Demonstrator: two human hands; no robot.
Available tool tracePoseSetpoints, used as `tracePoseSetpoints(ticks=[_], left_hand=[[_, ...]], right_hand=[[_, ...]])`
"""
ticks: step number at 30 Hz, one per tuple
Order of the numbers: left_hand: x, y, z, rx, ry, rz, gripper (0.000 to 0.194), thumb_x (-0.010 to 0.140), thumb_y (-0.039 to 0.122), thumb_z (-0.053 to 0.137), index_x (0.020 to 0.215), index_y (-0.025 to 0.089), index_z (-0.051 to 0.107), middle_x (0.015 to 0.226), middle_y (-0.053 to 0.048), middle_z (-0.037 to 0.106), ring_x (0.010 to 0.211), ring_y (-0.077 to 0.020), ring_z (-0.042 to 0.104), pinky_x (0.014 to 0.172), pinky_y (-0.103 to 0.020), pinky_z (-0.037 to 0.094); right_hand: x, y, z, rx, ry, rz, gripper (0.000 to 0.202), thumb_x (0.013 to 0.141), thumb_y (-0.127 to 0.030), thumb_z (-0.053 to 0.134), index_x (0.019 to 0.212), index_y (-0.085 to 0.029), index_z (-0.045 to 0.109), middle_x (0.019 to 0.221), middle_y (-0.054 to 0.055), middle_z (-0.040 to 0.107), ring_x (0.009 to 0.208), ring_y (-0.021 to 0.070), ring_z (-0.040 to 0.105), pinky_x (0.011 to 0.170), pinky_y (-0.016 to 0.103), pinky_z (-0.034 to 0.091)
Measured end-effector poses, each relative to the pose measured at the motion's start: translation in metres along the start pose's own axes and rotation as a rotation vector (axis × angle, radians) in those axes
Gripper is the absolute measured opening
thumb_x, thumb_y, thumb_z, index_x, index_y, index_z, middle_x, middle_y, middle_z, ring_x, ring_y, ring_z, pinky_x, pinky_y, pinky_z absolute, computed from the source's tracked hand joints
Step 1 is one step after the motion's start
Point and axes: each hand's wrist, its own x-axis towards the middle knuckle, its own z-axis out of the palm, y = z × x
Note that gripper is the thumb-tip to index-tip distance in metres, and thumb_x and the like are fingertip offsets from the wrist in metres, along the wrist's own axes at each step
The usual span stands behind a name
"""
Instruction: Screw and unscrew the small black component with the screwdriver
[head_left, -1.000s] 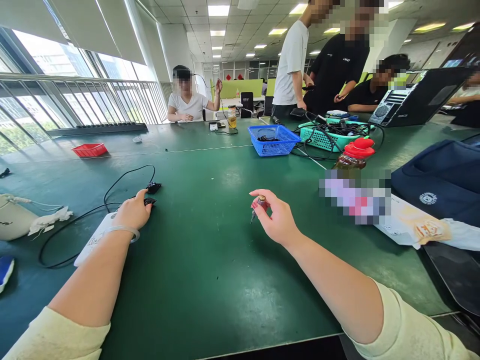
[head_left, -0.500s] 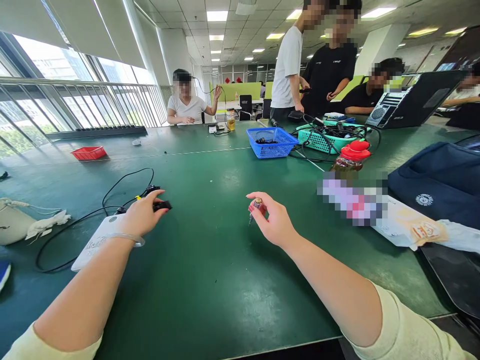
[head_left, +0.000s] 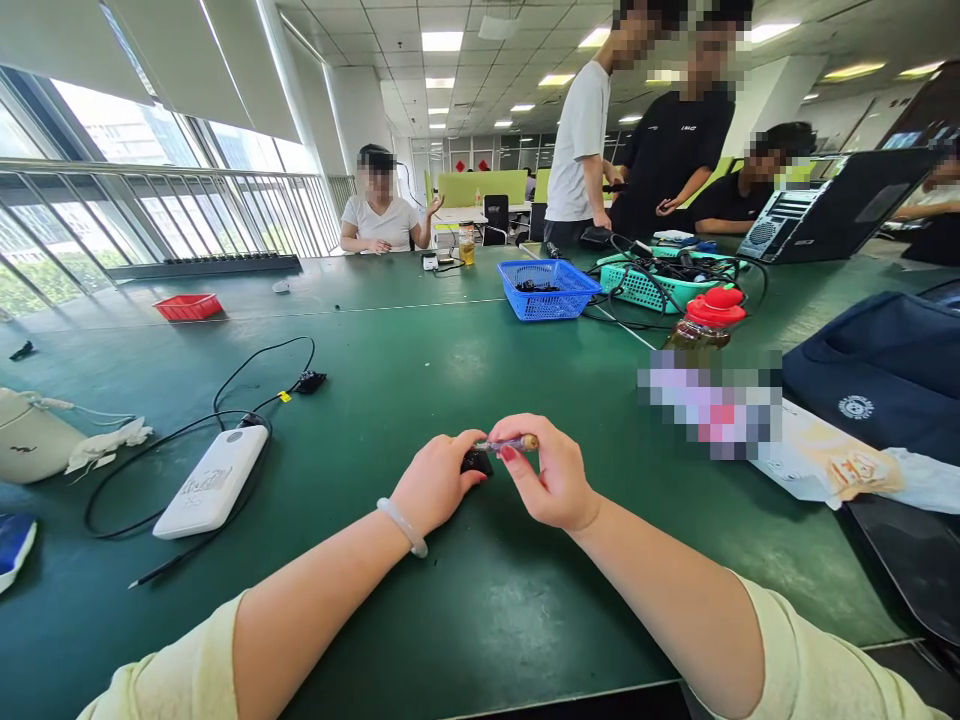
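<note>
Right grip (head_left: 551, 470): fingertips pinched closed around slim tool (head_left: 523, 443), shaft pointing toward left grip. Left grip (head_left: 433, 485): thumb and forefinger nearly closed on small black piece (head_left: 477, 462), low over middle of counter (head_left: 360, 375). Whether tool tip touches piece: cannot tell. For good control, brace left wrist on counter, line tool up with piece, press gently, leave fingertips clear of tip. Farther left, white power bank (head_left: 212, 485) and black cable (head_left: 166, 568); beyond, blue basket (head_left: 547, 302).
</note>
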Motion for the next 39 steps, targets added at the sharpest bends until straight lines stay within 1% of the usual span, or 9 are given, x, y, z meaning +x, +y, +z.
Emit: tracePoseSetpoints(ticks=[4,10,15,18,22,25,29,33,39], left_hand=[[0.002,-0.005,0.004,-0.132,0.052,0.03,0.032,0.086,0.018,0.07,0.117,0.022,0.065,0.099,-0.006,0.071,0.099,-0.0264,0.067,0.09,-0.04,0.053],[0.002,-0.009,0.003,-0.184,0.045,0.052,0.03,0.085,0.008,0.066,0.112,0.021,0.069,0.107,-0.006,0.074,0.103,-0.0251,0.068,0.097,-0.041,0.053],[0.002,-0.01,0.003,-0.198,0.051,0.094,0.016,0.088,0.014,0.065,0.101,0.022,0.072,0.105,-0.006,0.075,0.105,-0.025,0.069,0.098,-0.041,0.053],[0.002,-0.011,0.004,-0.213,0.064,0.138,0.016,0.09,0.015,0.062,0.099,0.023,0.073,0.109,-0.006,0.075,0.105,-0.0248,0.069,0.099,-0.042,0.053],[0.0,-0.011,0.005,-0.216,0.091,0.164,0.021,0.089,0.011,0.06,0.1,0.023,0.074,0.115,-0.006,0.075,0.108,-0.0247,0.068,0.1,-0.042,0.053],[0.0,-0.012,0.005,-0.212,0.111,0.16,0.025,0.089,0.01,0.059,0.104,0.023,0.074,0.119,-0.005,0.074,0.111,-0.0238,0.068,0.102,-0.04,0.052],[0.002,-0.014,0.005,-0.184,0.103,0.165,0.027,0.093,0.015,0.057,0.112,0.022,0.074,0.122,-0.007,0.073,0.113,-0.0247,0.068,0.103,-0.042,0.051],[0.002,-0.014,0.004,-0.187,0.099,0.156,0.027,0.095,0.016,0.056,0.113,0.024,0.075,0.122,-0.006,0.074,0.111,-0.0247,0.068,0.103,-0.041,0.051],[0.003,-0.012,0.003,-0.191,0.075,0.143,0.026,0.096,0.017,0.058,0.114,0.023,0.075,0.116,-0.005,0.076,0.109,-0.0247,0.069,0.101,-0.04,0.051]], right_hand=[[0.004,-0.002,0.003,-0.109,-0.094,0.014,0.008,0.095,-0.021,0.047,0.098,-0.025,0.053,0.083,0.001,0.07,0.071,0.0144,0.067,0.068,0.029,0.057],[0.006,-0.002,0.0,-0.117,-0.091,-0.014,0.009,0.094,-0.019,0.048,0.098,-0.025,0.054,0.082,0.001,0.069,0.067,0.0128,0.065,0.066,0.026,0.055],[0.008,-0.003,-0.001,-0.097,-0.133,-0.043,0.01,0.091,-0.018,0.048,0.096,-0.025,0.053,0.078,0.0,0.067,0.063,0.0128,0.061,0.062,0.026,0.053],[0.009,-0.004,-0.001,-0.056,-0.185,-0.077,0.012,0.085,-0.014,0.048,0.089,-0.025,0.051,0.075,-0.001,0.063,0.063,0.0134,0.058,0.062,0.026,0.052],[0.009,-0.003,0.001,-0.022,-0.244,-0.096,0.013,0.081,-0.012,0.049,0.083,-0.025,0.048,0.073,-0.001,0.06,0.065,0.0143,0.057,0.063,0.027,0.051],[0.008,-0.002,0.001,-0.041,-0.246,-0.077,0.013,0.081,-0.012,0.049,0.084,-0.025,0.047,0.075,0.0,0.06,0.066,0.0143,0.057,0.064,0.027,0.051],[0.007,0.0,0.0,-0.066,-0.236,-0.017,0.012,0.083,-0.013,0.049,0.086,-0.025,0.047,0.079,0.001,0.063,0.069,0.0148,0.06,0.066,0.028,0.052],[0.007,0.0,0.0,-0.089,-0.234,0.024,0.008,0.085,-0.017,0.048,0.087,-0.025,0.048,0.08,0.001,0.064,0.07,0.0153,0.062,0.067,0.029,0.053],[0.008,-0.003,0.0,-0.101,-0.209,0.02,0.007,0.089,-0.018,0.047,0.089,-0.024,0.05,0.079,0.001,0.064,0.066,0.0137,0.06,0.064,0.027,0.051]])
